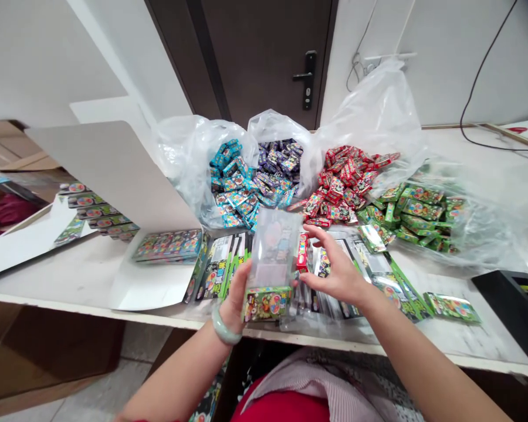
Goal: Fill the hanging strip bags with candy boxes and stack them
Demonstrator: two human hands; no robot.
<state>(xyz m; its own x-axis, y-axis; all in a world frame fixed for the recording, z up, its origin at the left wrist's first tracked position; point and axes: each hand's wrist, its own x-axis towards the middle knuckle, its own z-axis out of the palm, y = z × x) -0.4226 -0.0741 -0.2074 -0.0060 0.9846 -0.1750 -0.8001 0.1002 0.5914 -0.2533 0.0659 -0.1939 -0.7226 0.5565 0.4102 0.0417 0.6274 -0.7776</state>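
Note:
My left hand [240, 296], with a pale green bangle on the wrist, grips a clear plastic bag [275, 249] upright. A small green printed box [267, 303] sits in the bag's bottom. My right hand [337, 269] holds a small red box [302, 252] between thumb and fingers, against the bag's right edge. Just behind the hands lie heaps of small boxes in opened plastic bags: teal [231, 181], purple [277, 164], red [341, 184] and green [416, 211]. Flat green printed packs [215, 275] lie under and around my hands.
A white table [70, 275] carries everything, with its front edge just below my hands. A white board [110, 170] stands up at the left, beside a row of boxes [99, 211]. A black tape dispenser [510, 310] sits at the right, and a dark door [264, 58] stands behind.

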